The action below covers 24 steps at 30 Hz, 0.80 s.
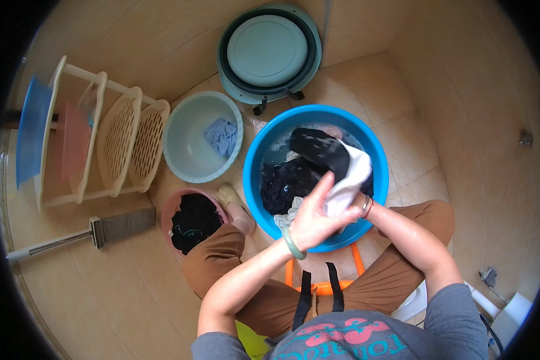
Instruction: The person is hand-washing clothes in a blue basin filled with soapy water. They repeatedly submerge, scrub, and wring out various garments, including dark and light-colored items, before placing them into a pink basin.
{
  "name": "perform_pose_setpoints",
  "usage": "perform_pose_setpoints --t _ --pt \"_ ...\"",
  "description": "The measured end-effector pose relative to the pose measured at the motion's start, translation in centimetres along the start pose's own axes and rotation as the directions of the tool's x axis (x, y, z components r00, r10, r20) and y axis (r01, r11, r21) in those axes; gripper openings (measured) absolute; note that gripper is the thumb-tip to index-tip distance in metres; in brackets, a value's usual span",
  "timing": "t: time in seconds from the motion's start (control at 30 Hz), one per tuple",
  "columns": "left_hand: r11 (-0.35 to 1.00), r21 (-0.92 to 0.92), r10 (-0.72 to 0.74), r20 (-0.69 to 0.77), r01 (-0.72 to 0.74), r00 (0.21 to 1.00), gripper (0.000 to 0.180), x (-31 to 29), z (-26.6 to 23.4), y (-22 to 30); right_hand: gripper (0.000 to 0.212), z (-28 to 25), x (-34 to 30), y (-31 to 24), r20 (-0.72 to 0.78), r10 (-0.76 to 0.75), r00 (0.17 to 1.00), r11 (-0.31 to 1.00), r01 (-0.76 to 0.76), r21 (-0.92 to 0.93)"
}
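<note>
A black-and-white garment [348,171] is lifted over a large blue basin [251,180]. My right hand [358,205], partly hidden behind the left, is closed on the white lower end. My left hand [315,219] is open at the near side of that white end, thumb apart from the fingers. Whether its fingers touch the fabric is unclear. Below, the basin holds dark wet clothes [285,183], some pale fabric [287,217] and sudsy water.
A pale green basin [173,144] with a blue cloth [222,137] stands left, near a pink basin [169,210] of black clothes. A folded green tub [267,51] leans at the back wall. A beige rack [121,141] and a long-handled mop [126,227] are farther left.
</note>
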State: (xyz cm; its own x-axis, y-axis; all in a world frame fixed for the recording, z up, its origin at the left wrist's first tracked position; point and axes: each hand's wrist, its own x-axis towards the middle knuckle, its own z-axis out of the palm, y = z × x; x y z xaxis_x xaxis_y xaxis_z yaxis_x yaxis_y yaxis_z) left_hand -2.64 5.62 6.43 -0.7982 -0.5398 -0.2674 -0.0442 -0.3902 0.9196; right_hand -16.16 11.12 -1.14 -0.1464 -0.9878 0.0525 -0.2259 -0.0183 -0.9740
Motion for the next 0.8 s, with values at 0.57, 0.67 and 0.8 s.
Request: perform_pose_setpoints --t 0.57,0.67,0.8 --pt "0.992 0.003 -0.11 -0.447 0.124 0.888 0.037 1.2 -12.2 -10.8 0.031 -6.5 -0.8 6.2 -0.356 0.378 0.855 0.888 -0.443 -0.122" --pt "0.993 -0.024 -0.118 -0.304 0.117 0.945 0.04 0.8 -9.3 -9.2 0.077 -6.3 -1.1 6.0 -0.185 0.353 0.917 0.719 -0.392 -0.574" --pt "0.985 -0.114 -0.141 -0.089 0.131 0.986 0.031 -0.9 -6.7 -6.7 0.111 -3.4 -1.5 7.3 0.01 0.315 0.949 0.718 -0.231 -0.657"
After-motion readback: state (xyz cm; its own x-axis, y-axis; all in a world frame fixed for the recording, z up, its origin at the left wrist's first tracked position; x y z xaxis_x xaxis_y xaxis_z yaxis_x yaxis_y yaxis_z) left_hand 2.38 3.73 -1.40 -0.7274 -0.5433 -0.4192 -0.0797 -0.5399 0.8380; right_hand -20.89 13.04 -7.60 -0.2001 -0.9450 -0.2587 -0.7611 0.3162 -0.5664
